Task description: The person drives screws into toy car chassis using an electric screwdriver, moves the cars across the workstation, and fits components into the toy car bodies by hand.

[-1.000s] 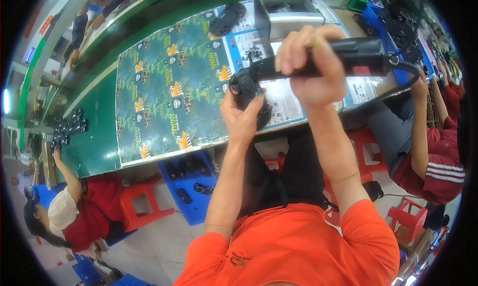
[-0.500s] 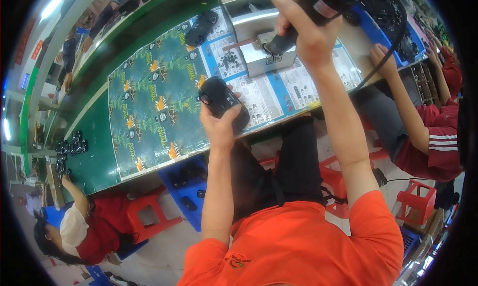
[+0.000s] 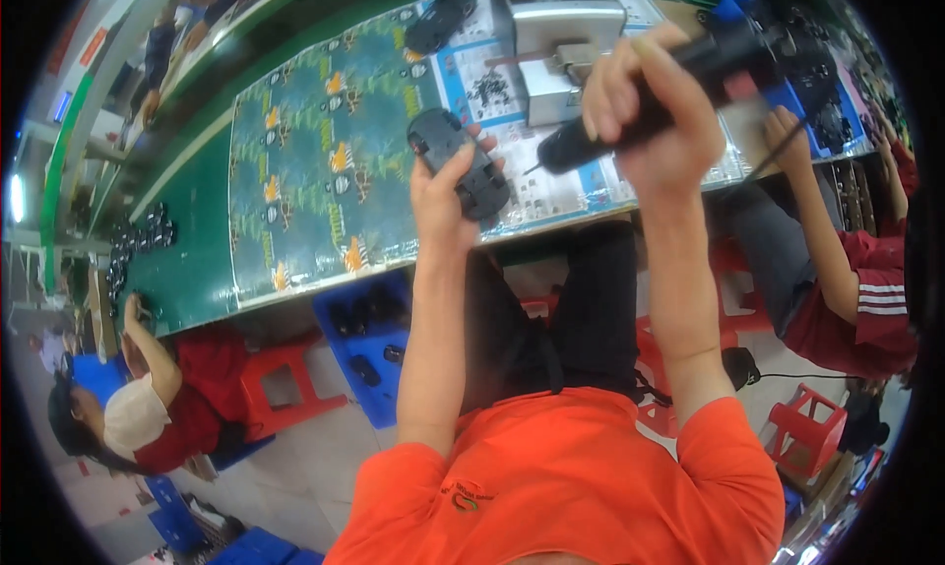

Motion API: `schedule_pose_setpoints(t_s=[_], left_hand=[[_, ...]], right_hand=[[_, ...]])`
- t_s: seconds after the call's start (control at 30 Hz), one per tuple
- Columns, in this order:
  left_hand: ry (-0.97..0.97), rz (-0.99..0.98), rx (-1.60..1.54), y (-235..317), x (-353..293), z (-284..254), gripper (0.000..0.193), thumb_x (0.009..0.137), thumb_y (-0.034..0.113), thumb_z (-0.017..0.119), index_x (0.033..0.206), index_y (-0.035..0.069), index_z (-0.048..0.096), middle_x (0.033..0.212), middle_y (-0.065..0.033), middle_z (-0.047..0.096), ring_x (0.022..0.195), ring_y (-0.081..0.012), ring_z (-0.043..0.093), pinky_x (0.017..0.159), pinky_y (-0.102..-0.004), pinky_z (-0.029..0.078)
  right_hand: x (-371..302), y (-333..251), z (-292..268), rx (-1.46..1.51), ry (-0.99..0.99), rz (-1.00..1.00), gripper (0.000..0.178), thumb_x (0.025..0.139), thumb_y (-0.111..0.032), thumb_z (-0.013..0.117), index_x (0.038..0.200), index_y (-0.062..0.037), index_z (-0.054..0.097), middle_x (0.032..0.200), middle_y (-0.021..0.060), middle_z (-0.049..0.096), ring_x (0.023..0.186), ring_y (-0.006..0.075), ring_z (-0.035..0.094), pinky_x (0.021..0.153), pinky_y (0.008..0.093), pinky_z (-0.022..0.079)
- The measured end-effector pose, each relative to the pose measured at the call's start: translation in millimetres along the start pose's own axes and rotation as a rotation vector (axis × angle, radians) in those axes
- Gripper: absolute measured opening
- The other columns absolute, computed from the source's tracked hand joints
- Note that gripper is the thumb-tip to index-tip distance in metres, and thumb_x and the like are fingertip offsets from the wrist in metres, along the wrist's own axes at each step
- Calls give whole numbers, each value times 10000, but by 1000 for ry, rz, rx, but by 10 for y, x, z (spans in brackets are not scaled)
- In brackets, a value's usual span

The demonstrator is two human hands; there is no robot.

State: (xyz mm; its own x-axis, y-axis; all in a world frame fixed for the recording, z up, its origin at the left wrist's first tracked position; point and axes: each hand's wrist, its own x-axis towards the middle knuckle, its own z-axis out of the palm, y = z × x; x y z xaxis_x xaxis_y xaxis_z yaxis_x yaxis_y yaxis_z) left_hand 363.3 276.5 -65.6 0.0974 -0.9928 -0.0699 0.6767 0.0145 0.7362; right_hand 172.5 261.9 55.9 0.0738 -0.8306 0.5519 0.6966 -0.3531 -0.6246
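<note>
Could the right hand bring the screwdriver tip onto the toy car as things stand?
Probably yes: the right hand grips the black screwdriver, its tip beside the toy car in the left hand, nothing between.

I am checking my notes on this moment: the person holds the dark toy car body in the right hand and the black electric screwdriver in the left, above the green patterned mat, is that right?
The hands are swapped. In the head view the left hand holds the dark toy car body and the right hand grips the black electric screwdriver, above the green patterned mat.

A patterned green mat (image 3: 315, 191) covers the bench, with a blue bin (image 3: 369, 344) and red stool (image 3: 285, 383) below.
</note>
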Motion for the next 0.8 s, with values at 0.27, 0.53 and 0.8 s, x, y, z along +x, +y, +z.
schedule_pose_setpoints(t_s=[0.27,0.53,0.8], left_hand=[[19,-29,-45,6,47,-52,428,877,-32,627,1285,-9,501,1186,-164,628,1034,-290,666,790,-444,617],[66,-14,-97,108,30,-42,401,860,-45,637,1245,-19,527,1099,-163,658,947,-279,690,770,-418,615],[64,-95,-133,-104,106,27,277,850,-6,679,1113,-22,592,958,-115,674,797,-215,697,691,-374,611]], right_hand=[[-325,375,225,-29,9,23,152,866,-56,718,867,20,586,622,69,585,516,132,570,514,264,466],[-309,447,214,-123,-115,75,134,879,-65,648,853,-10,529,643,70,549,542,141,528,516,274,445],[-284,449,98,-77,-320,104,231,818,-176,647,780,-60,451,614,24,460,508,123,436,466,230,386]])
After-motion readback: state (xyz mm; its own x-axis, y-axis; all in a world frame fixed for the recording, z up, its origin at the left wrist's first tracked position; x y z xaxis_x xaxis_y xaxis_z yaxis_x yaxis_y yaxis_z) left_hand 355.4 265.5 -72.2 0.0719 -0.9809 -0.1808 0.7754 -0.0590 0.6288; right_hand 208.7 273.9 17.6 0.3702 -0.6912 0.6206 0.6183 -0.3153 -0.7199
